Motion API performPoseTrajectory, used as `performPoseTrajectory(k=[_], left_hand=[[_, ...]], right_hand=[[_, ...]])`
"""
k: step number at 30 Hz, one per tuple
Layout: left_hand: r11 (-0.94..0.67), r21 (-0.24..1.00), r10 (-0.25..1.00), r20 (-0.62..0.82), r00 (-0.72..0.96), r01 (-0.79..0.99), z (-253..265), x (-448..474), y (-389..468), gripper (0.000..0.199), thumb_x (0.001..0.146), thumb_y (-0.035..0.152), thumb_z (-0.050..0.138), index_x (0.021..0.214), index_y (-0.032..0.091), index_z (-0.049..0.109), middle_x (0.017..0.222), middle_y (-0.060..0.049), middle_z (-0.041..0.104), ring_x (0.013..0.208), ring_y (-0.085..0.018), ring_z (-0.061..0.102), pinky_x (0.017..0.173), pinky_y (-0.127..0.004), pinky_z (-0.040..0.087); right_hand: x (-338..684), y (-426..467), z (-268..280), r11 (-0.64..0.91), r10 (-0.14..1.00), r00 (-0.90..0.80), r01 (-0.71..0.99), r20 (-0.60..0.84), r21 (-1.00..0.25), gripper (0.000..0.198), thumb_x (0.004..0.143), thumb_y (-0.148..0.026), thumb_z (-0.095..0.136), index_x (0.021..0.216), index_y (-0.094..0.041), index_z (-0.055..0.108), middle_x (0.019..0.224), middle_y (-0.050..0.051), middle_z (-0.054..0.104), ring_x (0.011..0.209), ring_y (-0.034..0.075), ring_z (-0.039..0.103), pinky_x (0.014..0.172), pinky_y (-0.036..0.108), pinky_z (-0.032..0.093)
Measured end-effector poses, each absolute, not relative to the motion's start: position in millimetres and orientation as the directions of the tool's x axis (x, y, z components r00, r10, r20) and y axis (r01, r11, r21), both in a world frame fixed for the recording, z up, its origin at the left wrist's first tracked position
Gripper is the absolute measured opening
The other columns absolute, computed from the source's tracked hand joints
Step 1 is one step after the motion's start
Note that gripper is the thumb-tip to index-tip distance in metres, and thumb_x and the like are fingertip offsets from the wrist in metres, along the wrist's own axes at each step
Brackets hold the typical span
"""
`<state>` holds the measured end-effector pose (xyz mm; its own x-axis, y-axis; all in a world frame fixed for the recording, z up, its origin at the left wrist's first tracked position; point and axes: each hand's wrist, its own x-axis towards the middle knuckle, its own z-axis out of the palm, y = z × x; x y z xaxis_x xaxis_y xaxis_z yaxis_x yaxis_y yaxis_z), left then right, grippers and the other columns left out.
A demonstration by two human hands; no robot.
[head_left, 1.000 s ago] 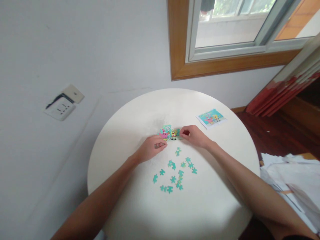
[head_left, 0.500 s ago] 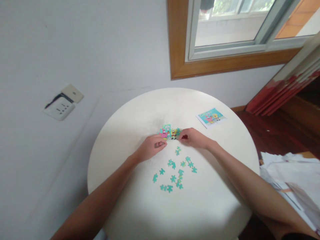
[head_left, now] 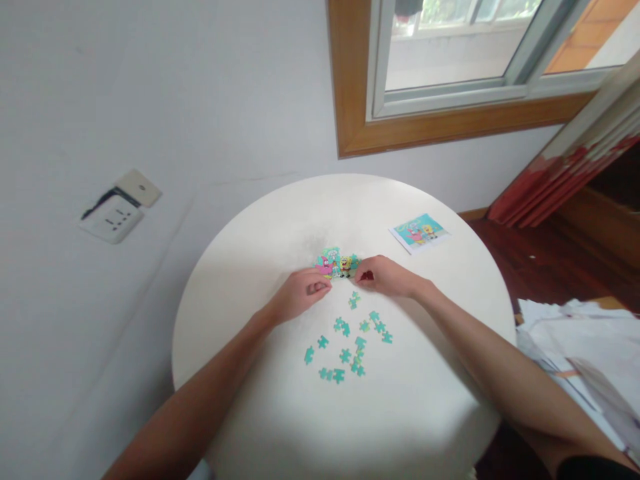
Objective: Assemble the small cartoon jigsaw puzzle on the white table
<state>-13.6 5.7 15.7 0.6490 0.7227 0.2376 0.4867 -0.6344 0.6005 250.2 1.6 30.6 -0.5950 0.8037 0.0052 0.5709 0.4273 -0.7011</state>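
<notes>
A partly joined jigsaw puzzle [head_left: 334, 257] with a pink starfish figure and a yellow square figure lies on the white round table [head_left: 265, 413]. My left hand [head_left: 303, 292] is closed at the puzzle's lower left edge, its fingers curled and its thumb tip touching the border. At the right end my right hand [head_left: 383, 275] pinches the puzzle's edge, hiding that corner. Whether a single piece sits between those fingertips is hidden. Closer to me, several loose teal puzzle pieces [head_left: 345, 355] are scattered, and one small joined pair [head_left: 354, 300] lies just below the puzzle.
A picture card [head_left: 419, 233] with the same cartoon figures lies at the table's back right. Behind the table are a wall with a loose socket [head_left: 113, 218] and a wood-framed window [head_left: 350, 130]. Papers [head_left: 575, 353] are piled beyond the right edge, below a red-and-white curtain [head_left: 540, 183].
The camera view has shifted slightly, so the whole scene sits a little further left. Both hands stay at the puzzle's edges with hardly any visible movement.
</notes>
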Motion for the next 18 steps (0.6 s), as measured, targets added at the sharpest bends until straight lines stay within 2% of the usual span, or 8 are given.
performPoseTrajectory(k=[9,18], left_hand=[[-0.634,0.599,0.716,0.214,0.665,0.489,13,-15,8,0.014,0.091,0.022,0.06,0.086,0.019,0.072,0.072,-0.001,0.059,0.068,-0.013,0.055,0.064,-0.022,0.043],[-0.629,0.614,0.717,0.222,0.66,0.477,11,-17,9,0.016,0.093,0.026,0.06,0.086,0.018,0.072,0.07,0.0,0.056,0.067,-0.013,0.053,0.063,-0.022,0.043]], right_hand=[[256,3,34,0.405,0.79,-0.613,0.564,-0.036,-0.72,0.015,0.076,-0.012,0.057,0.072,-0.018,0.07,0.065,-0.003,0.06,0.061,0.01,0.047,0.063,0.025,0.034],[259,2,44,0.389,0.792,-0.61,0.538,-0.027,-0.748,0.014,0.08,-0.014,0.058,0.079,-0.017,0.072,0.073,-0.001,0.067,0.066,0.012,0.054,0.067,0.025,0.039]])
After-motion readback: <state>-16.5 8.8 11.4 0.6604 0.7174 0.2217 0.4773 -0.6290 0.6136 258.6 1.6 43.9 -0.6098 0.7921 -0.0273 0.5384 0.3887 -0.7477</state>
